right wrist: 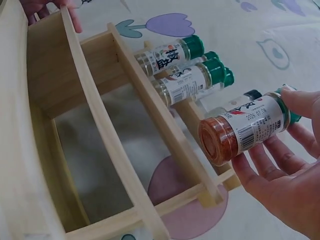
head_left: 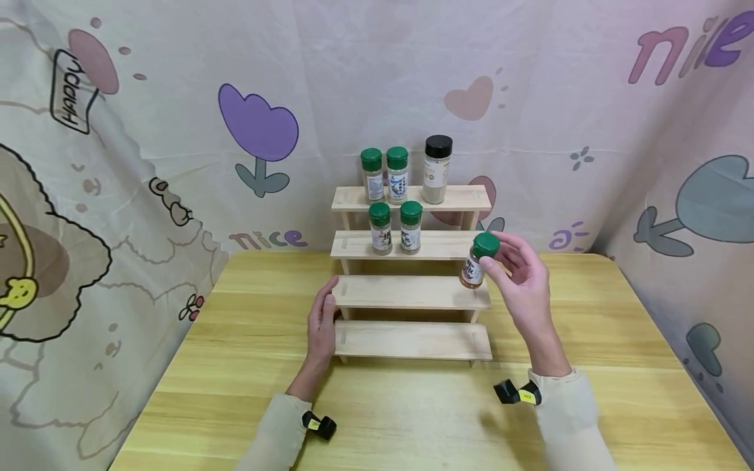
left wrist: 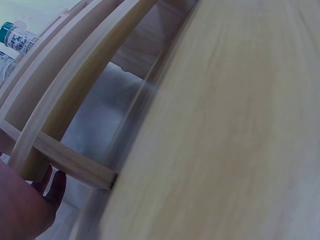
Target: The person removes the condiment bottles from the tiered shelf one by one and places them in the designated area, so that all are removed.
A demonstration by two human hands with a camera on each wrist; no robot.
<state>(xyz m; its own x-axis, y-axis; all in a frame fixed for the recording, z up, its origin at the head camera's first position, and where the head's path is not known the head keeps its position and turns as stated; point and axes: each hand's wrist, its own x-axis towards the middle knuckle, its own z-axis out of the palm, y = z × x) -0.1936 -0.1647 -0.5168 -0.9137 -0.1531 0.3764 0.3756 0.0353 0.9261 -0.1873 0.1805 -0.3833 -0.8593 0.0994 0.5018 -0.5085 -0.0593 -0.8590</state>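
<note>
My right hand pinches a spice jar between thumb and fingers. The jar has a green cap, a white label and reddish-brown contents; in the right wrist view its base shows, so it is held off the boards, tilted. It hangs over the right end of a stepped wooden rack. At the rack's left side, my left hand grips the end of a lower step; part of its hold is hidden behind the wood in the left wrist view.
Two green-capped jars and a taller black-capped jar stand on the top step. Another two green-capped jars stand on the second step. A wooden table carries the rack, with a printed cloth hanging behind and beside it.
</note>
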